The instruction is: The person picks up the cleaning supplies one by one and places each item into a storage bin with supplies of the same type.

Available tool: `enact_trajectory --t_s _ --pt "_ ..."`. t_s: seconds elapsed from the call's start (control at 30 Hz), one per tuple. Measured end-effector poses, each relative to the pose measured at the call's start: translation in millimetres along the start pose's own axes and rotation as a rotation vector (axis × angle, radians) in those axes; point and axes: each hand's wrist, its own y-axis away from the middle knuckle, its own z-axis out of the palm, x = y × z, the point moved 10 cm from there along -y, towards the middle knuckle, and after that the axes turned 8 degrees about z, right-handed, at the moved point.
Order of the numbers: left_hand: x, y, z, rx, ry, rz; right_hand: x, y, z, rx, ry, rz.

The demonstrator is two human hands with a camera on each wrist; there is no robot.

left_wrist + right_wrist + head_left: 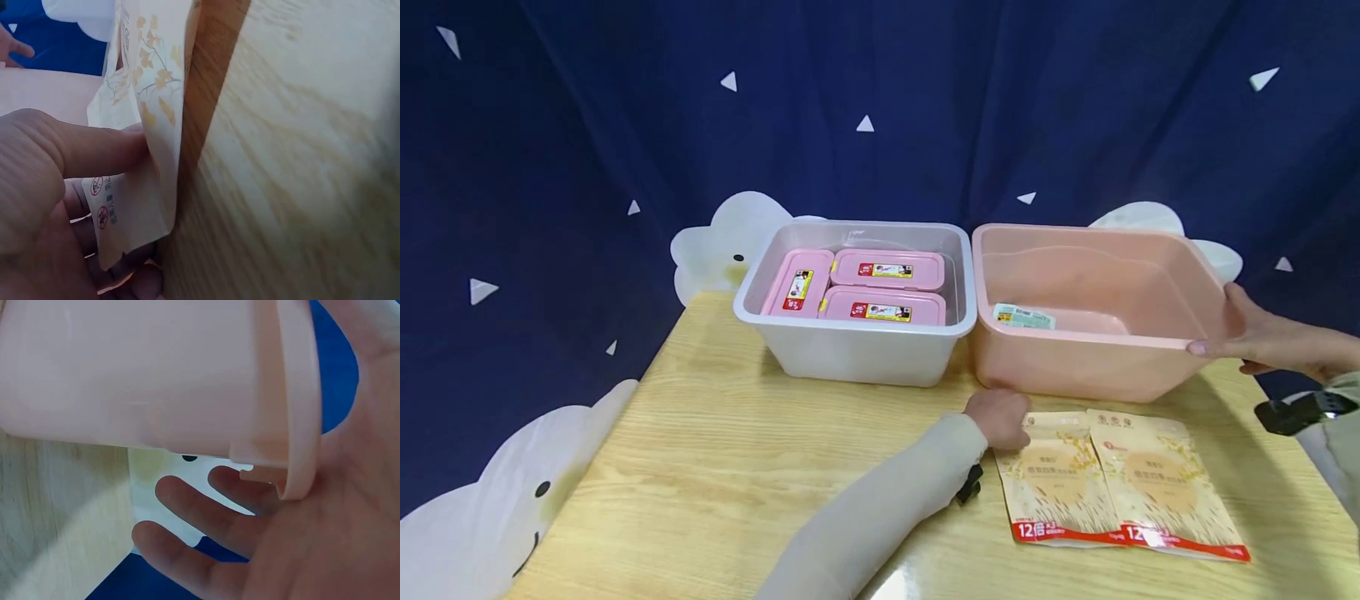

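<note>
In the head view my left hand [998,418] is at the top left corner of a cream food pouch [1056,487] with a red bottom band. The left wrist view shows the thumb on the front of that pouch [164,94] and fingers behind, pinching its top edge, which is lifted off the wood. A second, matching pouch [1161,483] lies right beside it. My right hand [1273,337] holds the right end of a pink plastic bin [1075,367], its thumb at the front rim. In the right wrist view the other fingers [187,503] extend below the bin's rim [303,406].
A white bin [857,354] stands left of the pink one, with several pink lidded boxes [887,271] inside. A label [1024,317] shows within the pink bin. Both bins stand toward the back of the wooden table [700,467], before a dark blue curtain [880,167].
</note>
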Motion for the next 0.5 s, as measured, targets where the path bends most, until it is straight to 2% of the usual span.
enact_trajectory --t_s 0.27,0.37,0.5 --pt "-1.3 -5.2 3.1 -0.003 0.002 0.028 3.2 1.7 -3.5 0.104 -0.092 -0.051" --pt "0.6 -3.3 1.6 -0.005 0.012 0.055 3.9 2.0 -1.5 0.104 -0.136 -0.085" --pt "0.0 -0.2 -6.6 -0.005 0.088 0.097 3.8 3.6 -1.4 0.06 -0.17 -0.097"
